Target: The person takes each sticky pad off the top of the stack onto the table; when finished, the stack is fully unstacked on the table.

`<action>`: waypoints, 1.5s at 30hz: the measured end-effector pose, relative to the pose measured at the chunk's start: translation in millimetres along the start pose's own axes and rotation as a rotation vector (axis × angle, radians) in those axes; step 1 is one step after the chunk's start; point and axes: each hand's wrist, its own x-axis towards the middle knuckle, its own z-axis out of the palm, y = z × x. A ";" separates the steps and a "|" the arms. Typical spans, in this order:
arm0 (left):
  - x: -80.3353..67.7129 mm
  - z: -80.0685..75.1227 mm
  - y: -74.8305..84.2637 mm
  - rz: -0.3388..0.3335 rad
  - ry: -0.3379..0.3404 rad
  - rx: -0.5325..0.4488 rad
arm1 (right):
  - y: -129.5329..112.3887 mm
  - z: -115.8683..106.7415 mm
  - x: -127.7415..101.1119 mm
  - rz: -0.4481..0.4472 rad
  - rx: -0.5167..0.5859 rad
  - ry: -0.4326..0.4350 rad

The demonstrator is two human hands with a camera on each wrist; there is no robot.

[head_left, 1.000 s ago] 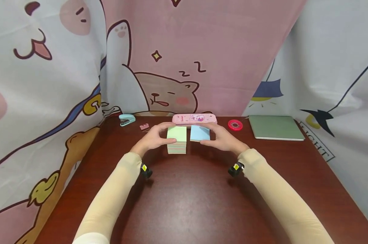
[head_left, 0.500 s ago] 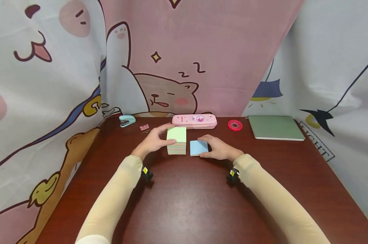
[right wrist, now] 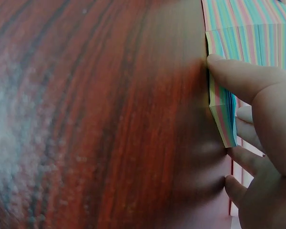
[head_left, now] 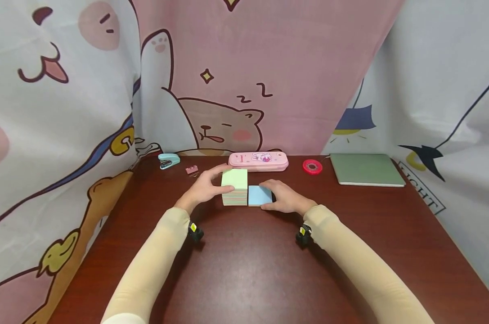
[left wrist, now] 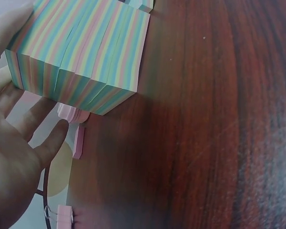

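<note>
A tall block of sticky notes (head_left: pixel 235 179) stands on the table, pale green on top with pastel stripes down its sides. My left hand (head_left: pixel 205 186) holds it from the left, thumb at the near side and fingers at the far side. Close against its right side lies a thin sticky note pad (head_left: pixel 259 195) with a light blue top. My right hand (head_left: pixel 287 198) grips this pad between thumb and fingers. In the right wrist view the thumb presses the pad's striped edge (right wrist: pixel 218 93), right beside the taller block (right wrist: pixel 257 24).
Behind the hands a pink pencil case (head_left: pixel 258 161) lies along the back of the dark wooden table (head_left: pixel 244 261). A mint stapler (head_left: pixel 168 160) and pink binder clip (head_left: pixel 191 169) are at the back left. A red round tape dispenser (head_left: pixel 312 166) and green notebook (head_left: pixel 367 169) lie at the right.
My right hand has brought the blue-topped pad down and toward me, then left against the tall block. My left hand has kept its hold on the block.
</note>
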 end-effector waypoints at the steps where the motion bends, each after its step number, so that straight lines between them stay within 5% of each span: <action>1: -0.5 -0.4 2.3 -0.004 -0.002 -0.001 | -0.2 -0.4 0.4 0.003 0.001 -0.003; 9: 6.5 3.0 -20.6 -0.018 0.014 0.002 | -1.9 -1.3 0.2 0.000 -0.002 -0.004; 25: 5.5 3.1 -20.9 0.004 0.024 0.006 | -10.7 -10.8 7.5 0.013 0.029 0.036; 30: 4.6 2.9 -22.1 0.011 0.019 -0.007 | -40.0 -25.7 24.6 -0.067 0.085 0.141; 35: 2.3 0.2 -20.8 0.031 0.015 -0.053 | -65.3 -28.1 44.1 -0.172 0.057 0.150; 45: 6.3 -2.0 -20.5 0.044 -0.038 -0.101 | -66.3 -23.6 51.7 -0.165 0.066 0.147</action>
